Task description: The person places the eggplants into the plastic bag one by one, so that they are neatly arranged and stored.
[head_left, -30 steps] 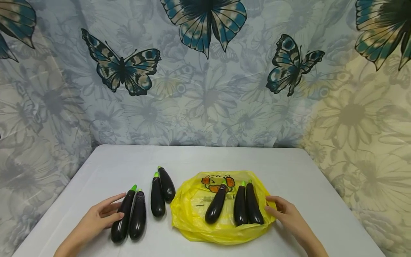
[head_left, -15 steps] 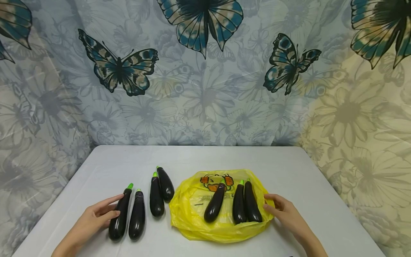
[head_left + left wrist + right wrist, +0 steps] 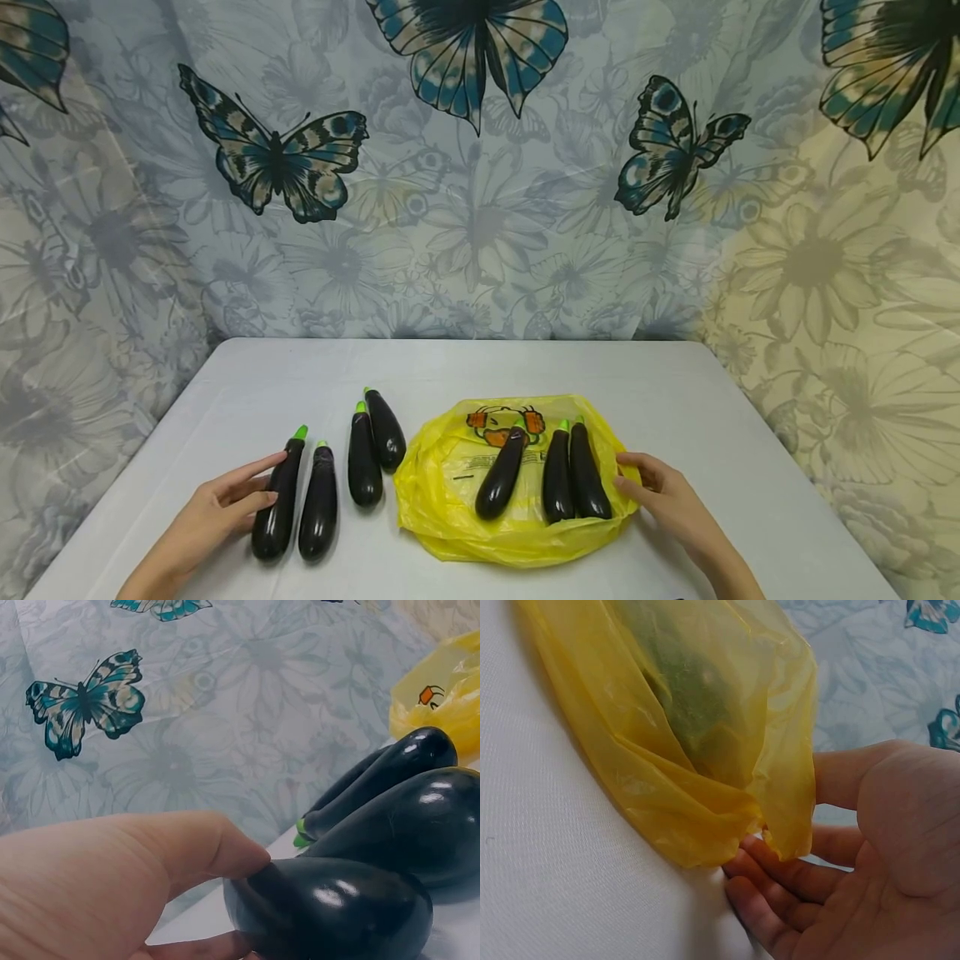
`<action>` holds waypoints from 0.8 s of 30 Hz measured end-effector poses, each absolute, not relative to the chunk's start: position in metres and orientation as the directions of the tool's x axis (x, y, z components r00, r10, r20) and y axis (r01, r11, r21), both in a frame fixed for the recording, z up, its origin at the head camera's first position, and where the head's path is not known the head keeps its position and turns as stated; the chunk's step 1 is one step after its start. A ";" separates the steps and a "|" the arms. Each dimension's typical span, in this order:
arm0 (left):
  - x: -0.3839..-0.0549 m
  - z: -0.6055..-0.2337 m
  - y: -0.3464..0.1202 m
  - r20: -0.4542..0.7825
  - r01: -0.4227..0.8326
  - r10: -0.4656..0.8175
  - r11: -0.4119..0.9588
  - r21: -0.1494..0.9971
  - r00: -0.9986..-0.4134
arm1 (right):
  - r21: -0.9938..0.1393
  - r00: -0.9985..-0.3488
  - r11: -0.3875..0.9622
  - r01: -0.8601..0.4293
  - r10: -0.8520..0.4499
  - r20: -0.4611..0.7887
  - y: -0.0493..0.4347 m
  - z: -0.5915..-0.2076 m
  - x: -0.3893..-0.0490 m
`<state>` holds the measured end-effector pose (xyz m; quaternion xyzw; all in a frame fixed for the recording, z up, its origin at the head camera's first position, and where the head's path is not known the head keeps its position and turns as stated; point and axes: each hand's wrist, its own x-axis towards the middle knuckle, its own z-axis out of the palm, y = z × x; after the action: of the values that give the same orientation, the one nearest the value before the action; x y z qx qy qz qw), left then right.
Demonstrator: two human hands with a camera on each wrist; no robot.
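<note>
At the left of the head view, my left hand [image 3: 208,517] grips the leftmost eggplant [image 3: 274,508] between thumb and fingers as it lies on the table. In the left wrist view the thumb presses the side of this eggplant [image 3: 337,915]. Just right of it lies a second eggplant [image 3: 318,504], apart from it. Two more eggplants lie farther back, one [image 3: 364,462] beside the other [image 3: 386,429]. My right hand [image 3: 671,504] pinches the right edge of a yellow plastic bag [image 3: 438,500]. Three eggplants rest on the bag, one [image 3: 501,479] apart from a touching pair [image 3: 558,479].
A white-covered table [image 3: 285,367] carries everything. Behind it hangs a grey-blue cloth [image 3: 480,250] printed with flowers and butterflies. The bag's near edge is bunched up in front of the eggplants on it.
My left hand has moved slightly left with the leftmost eggplant, widening the gap to its neighbour. My right hand stays at the bag's edge.
</note>
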<state>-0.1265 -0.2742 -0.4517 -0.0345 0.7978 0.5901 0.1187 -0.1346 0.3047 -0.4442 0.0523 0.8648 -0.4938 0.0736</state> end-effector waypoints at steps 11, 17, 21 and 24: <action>-0.126 -0.451 -0.272 -0.223 -0.198 0.071 0.261 0.945 -0.972 | -0.849 -0.982 0.499 0.171 0.015 -0.188 0.304 -0.443 -0.135; -0.126 -0.452 -0.270 -0.204 -0.178 0.072 0.265 0.948 -0.976 | -0.850 -0.983 0.501 0.166 0.013 -0.185 0.304 -0.443 -0.134; -0.126 -0.450 -0.270 -0.190 -0.164 0.069 0.275 0.947 -0.979 | -0.849 -0.983 0.502 0.163 0.014 -0.181 0.305 -0.444 -0.133; -0.126 -0.449 -0.269 -0.187 -0.162 0.067 0.269 0.949 -0.980 | -0.850 -0.984 0.501 0.162 0.013 -0.179 0.305 -0.444 -0.133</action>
<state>-0.1255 -0.2688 -0.4487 -0.0301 0.7909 0.6037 0.0950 -0.1331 0.3047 -0.4442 0.0507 0.8632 -0.4968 0.0745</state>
